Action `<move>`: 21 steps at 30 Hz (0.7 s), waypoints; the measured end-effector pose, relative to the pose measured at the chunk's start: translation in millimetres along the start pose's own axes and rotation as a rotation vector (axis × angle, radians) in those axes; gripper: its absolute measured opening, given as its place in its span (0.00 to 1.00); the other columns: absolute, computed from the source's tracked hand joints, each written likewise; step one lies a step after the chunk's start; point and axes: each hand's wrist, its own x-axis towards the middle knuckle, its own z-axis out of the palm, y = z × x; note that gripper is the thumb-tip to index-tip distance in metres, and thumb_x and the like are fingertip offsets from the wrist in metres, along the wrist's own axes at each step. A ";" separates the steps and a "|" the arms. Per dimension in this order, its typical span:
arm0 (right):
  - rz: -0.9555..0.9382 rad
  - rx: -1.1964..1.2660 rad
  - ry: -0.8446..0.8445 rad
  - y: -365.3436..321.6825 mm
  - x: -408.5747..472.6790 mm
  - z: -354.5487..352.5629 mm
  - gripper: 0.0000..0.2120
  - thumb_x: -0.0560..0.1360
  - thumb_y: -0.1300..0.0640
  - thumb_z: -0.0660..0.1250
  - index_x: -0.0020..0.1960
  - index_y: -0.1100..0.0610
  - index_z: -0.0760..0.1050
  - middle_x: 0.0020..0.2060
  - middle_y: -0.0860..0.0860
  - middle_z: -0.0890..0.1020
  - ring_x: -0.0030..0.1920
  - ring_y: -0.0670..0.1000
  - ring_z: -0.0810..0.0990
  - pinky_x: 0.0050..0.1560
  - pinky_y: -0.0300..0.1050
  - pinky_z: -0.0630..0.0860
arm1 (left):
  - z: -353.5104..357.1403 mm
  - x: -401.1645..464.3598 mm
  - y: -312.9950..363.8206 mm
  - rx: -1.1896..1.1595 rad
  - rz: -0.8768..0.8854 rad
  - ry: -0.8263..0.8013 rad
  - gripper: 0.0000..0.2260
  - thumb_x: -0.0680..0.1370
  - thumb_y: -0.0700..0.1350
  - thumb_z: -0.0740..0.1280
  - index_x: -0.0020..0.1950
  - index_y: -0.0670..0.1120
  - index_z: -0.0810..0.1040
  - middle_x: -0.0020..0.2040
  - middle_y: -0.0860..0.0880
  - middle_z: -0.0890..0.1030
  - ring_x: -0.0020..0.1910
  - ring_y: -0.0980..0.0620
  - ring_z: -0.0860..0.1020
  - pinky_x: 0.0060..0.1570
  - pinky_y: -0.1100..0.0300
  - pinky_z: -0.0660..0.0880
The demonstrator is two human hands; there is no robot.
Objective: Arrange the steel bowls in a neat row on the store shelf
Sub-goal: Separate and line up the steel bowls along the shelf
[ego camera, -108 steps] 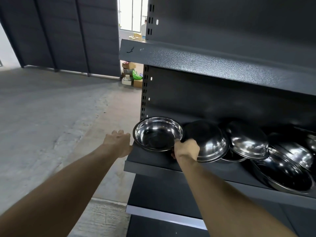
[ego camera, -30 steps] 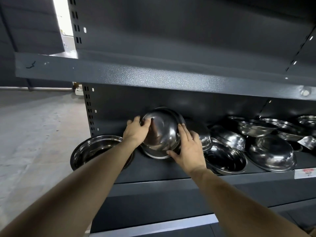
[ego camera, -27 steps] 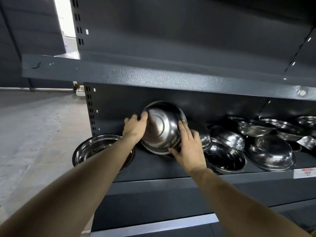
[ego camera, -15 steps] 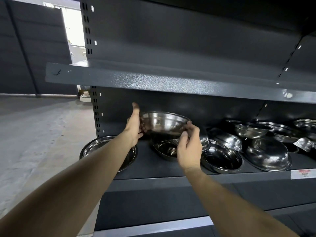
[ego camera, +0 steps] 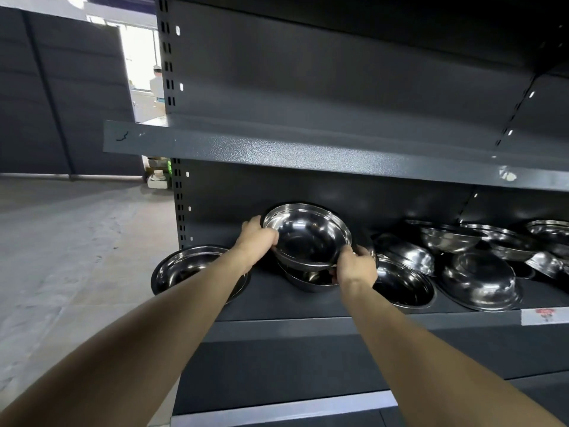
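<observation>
Both hands hold one steel bowl (ego camera: 308, 235) by its rim: left hand (ego camera: 257, 238) curled on the left edge, right hand (ego camera: 355, 266) on the front-right edge. It is mouth-up, tilted toward the camera, over a second bowl (ego camera: 309, 280) near the shelf's (ego camera: 308, 326) left end. Recommendation: level it, lower it squarely, and align with the left-end bowl (ego camera: 184, 268). Loose bowls (ego camera: 480, 280) rightward remain unsorted.

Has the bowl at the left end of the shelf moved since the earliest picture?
No. The leftmost bowl lies open side up at the shelf's left end beside the slotted upright, as before; only the camera shifted.
</observation>
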 end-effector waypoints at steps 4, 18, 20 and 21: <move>0.087 0.075 -0.014 -0.7 6.4 -10.3 0.10 0.76 0.58 0.62 0.51 0.60 0.80 0.41 0.59 0.84 0.20 0.51 0.79 0.19 0.36 0.74 | -9.4 2.3 -3.4 0.273 -0.005 -0.116 0.29 0.75 0.53 0.64 0.76 0.51 0.64 0.75 0.53 0.64 0.75 0.49 0.63 0.71 0.58 0.62; 0.127 0.107 -0.114 -9.4 -8.4 8.7 0.14 0.77 0.63 0.61 0.58 0.65 0.78 0.38 0.55 0.82 0.17 0.50 0.78 0.15 0.35 0.72 | -96.7 -2.1 -9.1 1.328 0.161 0.140 0.29 0.82 0.60 0.45 0.80 0.49 0.52 0.79 0.42 0.56 0.79 0.41 0.51 0.76 0.41 0.52; 0.112 0.107 -0.163 -9.4 -17.0 23.3 0.14 0.77 0.63 0.61 0.60 0.66 0.77 0.46 0.60 0.84 0.14 0.48 0.76 0.15 0.33 0.68 | -110.0 -8.1 -11.2 1.324 0.155 0.165 0.28 0.82 0.60 0.46 0.80 0.49 0.54 0.79 0.43 0.57 0.79 0.42 0.52 0.75 0.41 0.52; 0.110 0.114 -0.191 -8.6 -21.9 31.7 0.14 0.78 0.63 0.61 0.61 0.66 0.76 0.49 0.62 0.84 0.16 0.49 0.77 0.15 0.33 0.69 | -116.5 -12.3 -12.7 1.326 0.152 0.176 0.28 0.82 0.60 0.46 0.80 0.49 0.54 0.79 0.43 0.58 0.79 0.42 0.53 0.75 0.40 0.53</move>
